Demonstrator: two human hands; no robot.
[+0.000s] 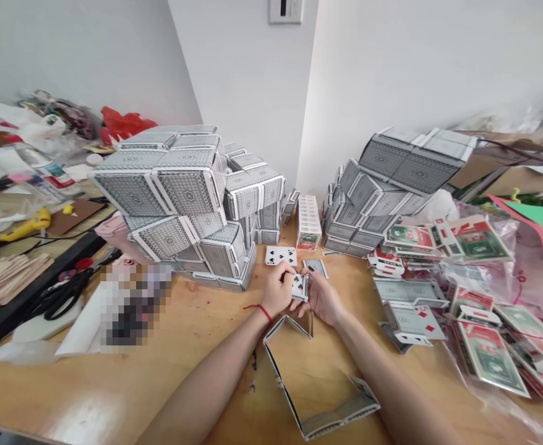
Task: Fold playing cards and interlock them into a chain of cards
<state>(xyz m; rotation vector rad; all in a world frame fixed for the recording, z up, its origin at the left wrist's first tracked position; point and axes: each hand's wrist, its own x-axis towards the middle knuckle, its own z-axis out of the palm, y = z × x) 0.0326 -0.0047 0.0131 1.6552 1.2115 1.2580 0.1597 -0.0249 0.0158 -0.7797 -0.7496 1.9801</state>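
Observation:
Between my two hands is a playing card with black spade pips, its edge looking folded. My left hand, a red string at the wrist, pinches the card from the left. From the right, my right hand grips it with thumb and fingers. Just beyond lies a spade card face up, and a patterned-back card sits beside it, partly behind my right hand. Below my hands, a bent frame of joined cards stands on edge on the table, between my forearms.
Stacks of card-built boxes rise at left and right, with a white block of packs between. Card packs in plastic lie right. Scissors, a yellow glue gun and wooden sticks lie left.

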